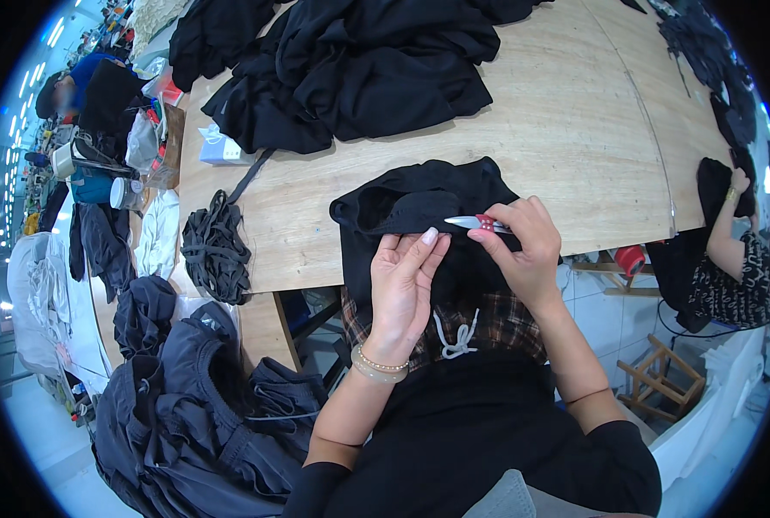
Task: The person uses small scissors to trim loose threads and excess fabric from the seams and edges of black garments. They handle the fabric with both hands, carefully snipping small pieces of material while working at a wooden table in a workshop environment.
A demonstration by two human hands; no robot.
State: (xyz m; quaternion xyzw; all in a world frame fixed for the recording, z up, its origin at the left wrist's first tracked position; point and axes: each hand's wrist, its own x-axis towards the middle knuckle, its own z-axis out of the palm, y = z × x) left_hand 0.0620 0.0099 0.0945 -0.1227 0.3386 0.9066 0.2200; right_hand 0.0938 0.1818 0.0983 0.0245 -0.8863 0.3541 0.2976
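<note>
Black fabric makes up the garment (470, 269) in front of us, which lies bunched on the bench (566, 138) and hangs partly over its near edge. Our left hand (407, 281) is turned mostly palm up, its grip closed in a pinch, thumb against fingertips, on the garment's edge. Our right hand (527, 246) has its grip closed around the red and silver snips (486, 223), whose tip points left, just above the left thumb; we cannot tell whether the tip touches the fabric. Beyond the garment we see a larger heap of black cloth (376, 69), with a tissue box (223, 150) just beside its left end. A tangle of dark straps (217, 246) rests near the bench's left corner, and dark grey garments (186, 414) are piled below it. Well to our right are another person (737, 276) and a wooden stool (661, 380).
</note>
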